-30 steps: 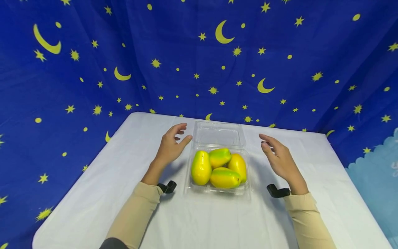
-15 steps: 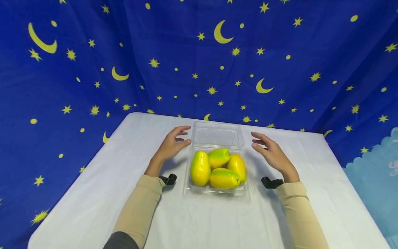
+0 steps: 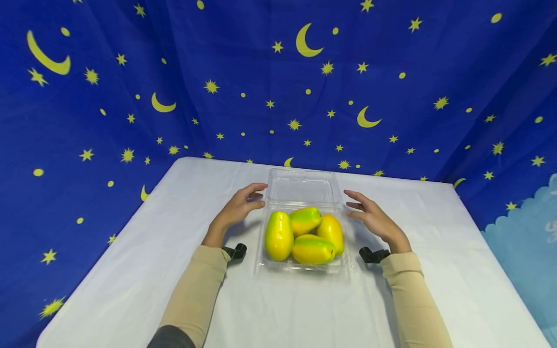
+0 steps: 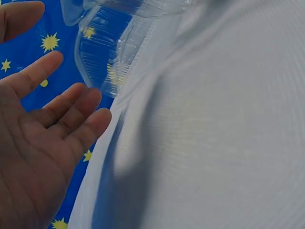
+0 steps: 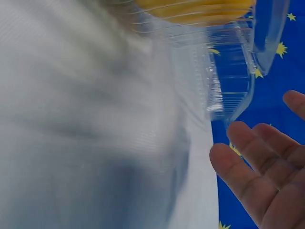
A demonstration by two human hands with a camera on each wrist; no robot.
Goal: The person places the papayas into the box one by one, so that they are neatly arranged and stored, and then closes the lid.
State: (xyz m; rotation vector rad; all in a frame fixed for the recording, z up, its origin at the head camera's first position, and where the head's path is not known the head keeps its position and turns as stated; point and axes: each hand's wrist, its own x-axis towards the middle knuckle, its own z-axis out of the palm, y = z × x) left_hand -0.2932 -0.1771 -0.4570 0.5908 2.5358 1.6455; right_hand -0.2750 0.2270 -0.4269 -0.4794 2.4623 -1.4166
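A clear plastic clamshell box (image 3: 300,267) lies on the table with its lid (image 3: 303,188) folded back, away from me. Several glossy yellow-green mangoes (image 3: 279,236) fill its base. My left hand (image 3: 237,208) hovers at the lid's left side, fingers loosely bent and holding nothing. Across from it, my right hand (image 3: 375,218) is held off the right side, its fingers apart and bare. In the left wrist view, the fingertips are close to the clear lid (image 4: 97,52), with no clear contact. The right wrist view shows part of a mango (image 5: 200,10) through the box wall.
A white cloth (image 3: 287,309) covers the table. Behind it hangs a blue curtain (image 3: 243,111) with yellow moons and stars. Light blue fabric (image 3: 531,246) hangs at the right. Each wrist wears a black camera mount (image 3: 236,251).
My right hand has moved left, closer to the box. My left hand has shifted slightly, its fingertips now a bit lower. The box and mangoes stay put, apart from a small shift of the head view.
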